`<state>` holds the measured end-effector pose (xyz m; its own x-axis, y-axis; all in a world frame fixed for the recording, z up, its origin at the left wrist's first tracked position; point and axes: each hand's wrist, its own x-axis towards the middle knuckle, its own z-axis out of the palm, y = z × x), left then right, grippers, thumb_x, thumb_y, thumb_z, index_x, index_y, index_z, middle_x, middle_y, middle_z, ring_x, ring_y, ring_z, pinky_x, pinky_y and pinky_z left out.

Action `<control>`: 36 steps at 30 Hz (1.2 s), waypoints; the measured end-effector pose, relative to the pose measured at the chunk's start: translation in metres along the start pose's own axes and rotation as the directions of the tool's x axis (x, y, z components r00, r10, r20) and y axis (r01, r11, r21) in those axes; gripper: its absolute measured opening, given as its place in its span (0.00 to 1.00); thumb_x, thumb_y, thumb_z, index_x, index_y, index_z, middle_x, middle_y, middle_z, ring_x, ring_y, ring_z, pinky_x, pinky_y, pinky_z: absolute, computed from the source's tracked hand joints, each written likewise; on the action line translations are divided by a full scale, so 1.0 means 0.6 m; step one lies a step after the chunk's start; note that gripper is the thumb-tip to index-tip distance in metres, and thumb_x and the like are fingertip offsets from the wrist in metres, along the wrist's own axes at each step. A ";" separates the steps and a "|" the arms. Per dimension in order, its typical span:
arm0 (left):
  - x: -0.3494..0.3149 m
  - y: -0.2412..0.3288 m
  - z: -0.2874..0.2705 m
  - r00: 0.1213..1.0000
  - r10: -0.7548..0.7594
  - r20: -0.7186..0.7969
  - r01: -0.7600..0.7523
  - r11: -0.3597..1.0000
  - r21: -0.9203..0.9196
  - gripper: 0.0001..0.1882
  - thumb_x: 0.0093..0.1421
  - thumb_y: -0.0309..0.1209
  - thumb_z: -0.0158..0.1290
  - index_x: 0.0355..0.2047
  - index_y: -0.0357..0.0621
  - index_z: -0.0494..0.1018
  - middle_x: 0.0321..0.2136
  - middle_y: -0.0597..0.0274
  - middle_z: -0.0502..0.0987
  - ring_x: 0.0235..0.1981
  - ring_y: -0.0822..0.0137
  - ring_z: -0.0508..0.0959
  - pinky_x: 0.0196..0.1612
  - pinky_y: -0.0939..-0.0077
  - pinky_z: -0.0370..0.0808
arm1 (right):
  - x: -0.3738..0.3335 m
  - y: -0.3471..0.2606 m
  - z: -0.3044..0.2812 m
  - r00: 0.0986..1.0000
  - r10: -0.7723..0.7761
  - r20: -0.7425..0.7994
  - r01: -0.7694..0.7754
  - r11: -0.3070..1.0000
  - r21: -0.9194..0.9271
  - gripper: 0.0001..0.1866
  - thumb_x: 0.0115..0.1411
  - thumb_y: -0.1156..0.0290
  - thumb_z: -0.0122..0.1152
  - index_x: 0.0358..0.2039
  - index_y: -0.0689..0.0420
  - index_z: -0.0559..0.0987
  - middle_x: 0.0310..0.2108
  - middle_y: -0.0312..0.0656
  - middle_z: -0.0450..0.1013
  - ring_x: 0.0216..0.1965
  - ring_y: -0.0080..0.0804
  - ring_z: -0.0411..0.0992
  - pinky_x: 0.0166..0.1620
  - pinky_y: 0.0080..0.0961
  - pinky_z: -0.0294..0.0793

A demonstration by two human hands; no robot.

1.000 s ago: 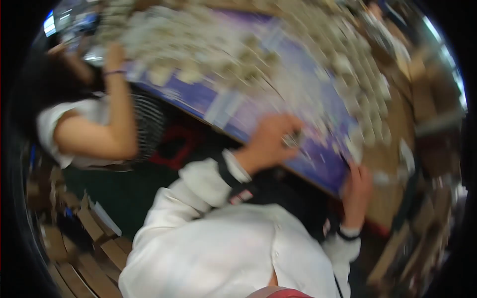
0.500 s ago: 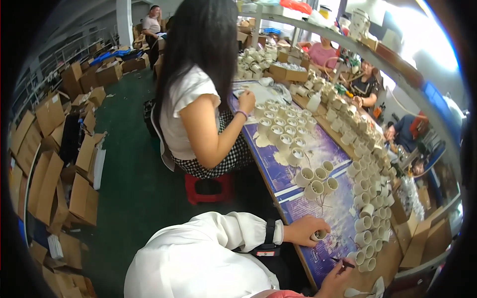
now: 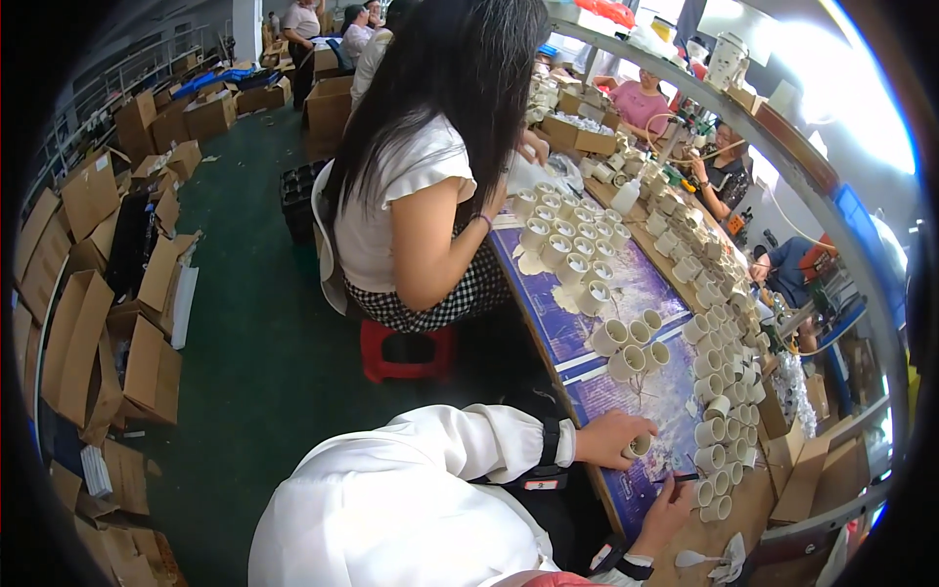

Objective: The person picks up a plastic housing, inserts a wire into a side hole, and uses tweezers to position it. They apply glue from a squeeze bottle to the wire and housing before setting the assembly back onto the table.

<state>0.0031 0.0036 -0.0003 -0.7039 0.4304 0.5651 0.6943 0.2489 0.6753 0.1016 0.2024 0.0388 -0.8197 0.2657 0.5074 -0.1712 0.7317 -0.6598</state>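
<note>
My left hand [image 3: 614,439] is closed around a small cream-coloured cup [image 3: 639,447] at the bench's near edge, its mouth tilted up. Just nearer to me, my right hand [image 3: 665,511] grips dark, slim tweezers [image 3: 677,478], their tips pointing left below the cup. Beyond my left hand, several similar cups [image 3: 627,363] stand grouped on the purple board [image 3: 606,399], with thin wire-like strands beside them. Packed rows of cups [image 3: 717,430] fill the bench to the right of my hands. What lies inside the held cup is too small to make out.
A co-worker in a white top [image 3: 421,186] sits ahead on a red stool [image 3: 409,352], near cups with white contents [image 3: 577,245]. A white squeeze bottle [image 3: 626,196] stands farther along. Opened cardboard boxes [image 3: 152,367] line the left floor. A shelf rail [image 3: 704,83] crosses overhead.
My right hand has moved up and closer to the left one, turning the tweezers leftward. My left hand still holds the cup. The co-worker ahead has shifted an arm, and the view has moved slightly.
</note>
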 end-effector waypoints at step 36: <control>0.010 -0.003 -0.008 0.995 0.080 0.061 -0.084 0.994 0.071 0.32 0.43 0.31 0.67 0.51 0.49 0.71 0.43 0.62 0.77 0.46 0.55 0.76 0.54 0.59 0.67 | 0.043 -0.025 0.057 0.993 -0.049 0.111 0.007 0.939 0.344 0.08 0.63 0.77 0.65 0.42 0.62 0.77 0.37 0.40 0.77 0.37 0.25 0.77 0.42 0.21 0.76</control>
<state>-0.0032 0.0014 0.0039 -0.6355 0.5008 0.5877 0.7601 0.2724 0.5899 0.0646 0.1768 0.0430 -0.8661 0.1584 0.4741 -0.3550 0.4729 -0.8065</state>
